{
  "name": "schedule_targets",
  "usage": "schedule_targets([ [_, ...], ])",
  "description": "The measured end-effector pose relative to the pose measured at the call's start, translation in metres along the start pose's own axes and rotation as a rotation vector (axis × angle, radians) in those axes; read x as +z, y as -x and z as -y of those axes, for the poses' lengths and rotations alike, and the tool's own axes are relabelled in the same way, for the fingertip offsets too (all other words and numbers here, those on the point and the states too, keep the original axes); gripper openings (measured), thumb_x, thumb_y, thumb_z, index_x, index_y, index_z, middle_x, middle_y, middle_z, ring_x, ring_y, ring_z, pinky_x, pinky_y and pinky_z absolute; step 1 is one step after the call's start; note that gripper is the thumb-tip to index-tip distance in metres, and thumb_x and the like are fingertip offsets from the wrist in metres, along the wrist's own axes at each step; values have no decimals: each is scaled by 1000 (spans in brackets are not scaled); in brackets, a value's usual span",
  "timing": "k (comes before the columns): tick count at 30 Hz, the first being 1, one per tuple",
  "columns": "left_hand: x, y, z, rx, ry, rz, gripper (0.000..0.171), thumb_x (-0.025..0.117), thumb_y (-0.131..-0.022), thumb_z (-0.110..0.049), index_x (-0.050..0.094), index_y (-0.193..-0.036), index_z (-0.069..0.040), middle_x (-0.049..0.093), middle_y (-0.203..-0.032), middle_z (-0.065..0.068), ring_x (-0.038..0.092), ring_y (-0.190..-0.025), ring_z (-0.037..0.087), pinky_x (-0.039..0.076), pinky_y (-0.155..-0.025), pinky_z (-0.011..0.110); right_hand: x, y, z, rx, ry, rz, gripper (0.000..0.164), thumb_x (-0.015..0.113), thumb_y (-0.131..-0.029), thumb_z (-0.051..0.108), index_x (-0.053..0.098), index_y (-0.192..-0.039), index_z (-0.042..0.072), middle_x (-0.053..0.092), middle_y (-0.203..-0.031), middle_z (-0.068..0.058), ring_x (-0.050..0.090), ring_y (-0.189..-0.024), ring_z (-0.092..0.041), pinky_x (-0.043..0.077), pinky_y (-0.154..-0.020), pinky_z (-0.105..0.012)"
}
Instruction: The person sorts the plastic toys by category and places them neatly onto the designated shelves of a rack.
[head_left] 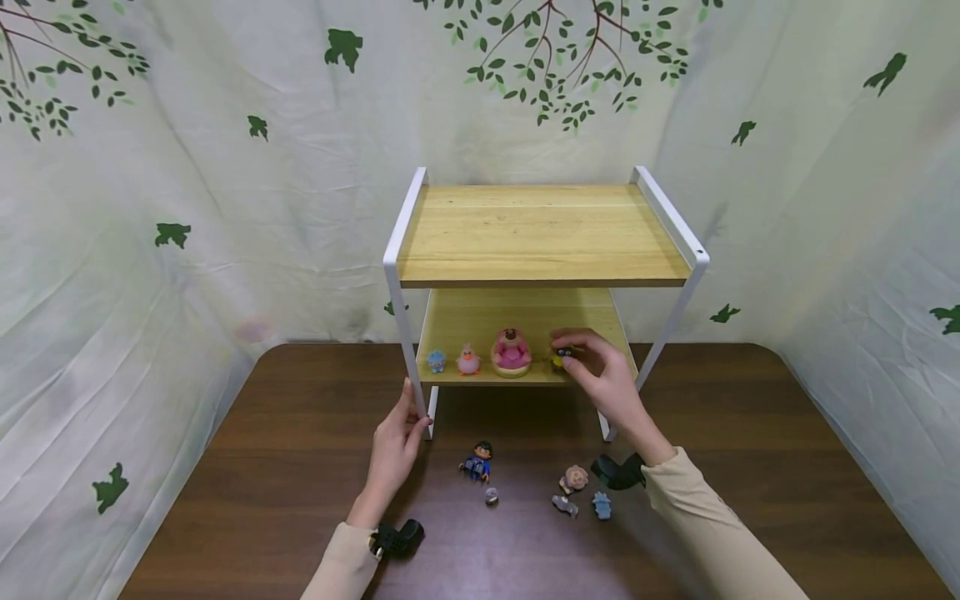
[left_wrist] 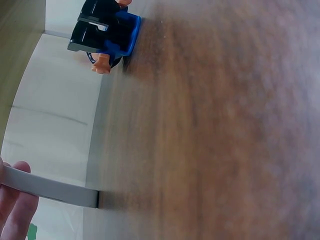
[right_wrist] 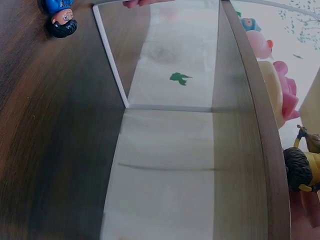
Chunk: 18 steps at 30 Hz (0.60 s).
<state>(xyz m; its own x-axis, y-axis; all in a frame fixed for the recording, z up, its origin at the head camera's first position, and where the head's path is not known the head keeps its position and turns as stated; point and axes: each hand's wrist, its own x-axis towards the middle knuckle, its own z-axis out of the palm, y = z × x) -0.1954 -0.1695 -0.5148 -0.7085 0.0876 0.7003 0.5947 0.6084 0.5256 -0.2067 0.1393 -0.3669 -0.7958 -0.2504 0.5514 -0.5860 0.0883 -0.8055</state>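
A two-tier shelf with wooden boards and a white frame (head_left: pixel 405 325) stands on the brown table. My left hand (head_left: pixel 395 437) holds the frame's front left leg low down; fingers (left_wrist: pixel 20 215) show around it in the left wrist view. At the right part of the lower board, my right hand (head_left: pixel 606 379) pinches a small yellow and black figurine (right_wrist: pixel 300 167), partly hidden by the fingers. To its left, along the board's front edge, a pink bear figurine (head_left: pixel 511 354), a pink bird-like figurine (head_left: pixel 468 361) and a little blue figurine (head_left: pixel 436 361) stand in a row.
On the table before the shelf lie a dark-haired toy figure in blue (head_left: pixel 477 462), a tiny grey piece (head_left: pixel 491 497), a beige-pink figurine (head_left: pixel 574 478), a grey figurine (head_left: pixel 565 506) and a blue one (head_left: pixel 602 506). A leaf-printed curtain (head_left: pixel 300 208) surrounds the table.
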Motion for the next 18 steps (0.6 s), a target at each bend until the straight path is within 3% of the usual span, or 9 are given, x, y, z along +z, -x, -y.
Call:
schedule_targets([
  [4, 0, 0, 0, 2, 6, -1, 102, 68, -81, 12, 12, -155, -29, 60, -81, 14, 64, -68, 24, 57, -61, 40, 0, -1, -2, 14, 10, 3, 20, 54, -89, -15, 59, -108, -14, 56, -120, -28, 55, -111, -17, 45, -92, -23],
  [12, -1, 0, 0, 5, 7, -4, 101, 68, -80, 12, 12, -155, -28, 59, -80, 13, 63, -68, 23, 57, -61, 39, -1, -4, -7, -2, 27, 10, 29, 55, -88, -16, 54, -117, -13, 57, -119, -26, 54, -110, -37, 45, -93, -24],
  [18, 0, 0, 1, 11, 10, -9, 103, 69, -80, 12, 13, -154, -29, 58, -79, 13, 63, -67, 23, 57, -60, 39, -1, -5, -7, -5, 29, 15, 30, 55, -88, -16, 53, -118, -13, 57, -118, -26, 54, -109, -40, 44, -94, -25],
])
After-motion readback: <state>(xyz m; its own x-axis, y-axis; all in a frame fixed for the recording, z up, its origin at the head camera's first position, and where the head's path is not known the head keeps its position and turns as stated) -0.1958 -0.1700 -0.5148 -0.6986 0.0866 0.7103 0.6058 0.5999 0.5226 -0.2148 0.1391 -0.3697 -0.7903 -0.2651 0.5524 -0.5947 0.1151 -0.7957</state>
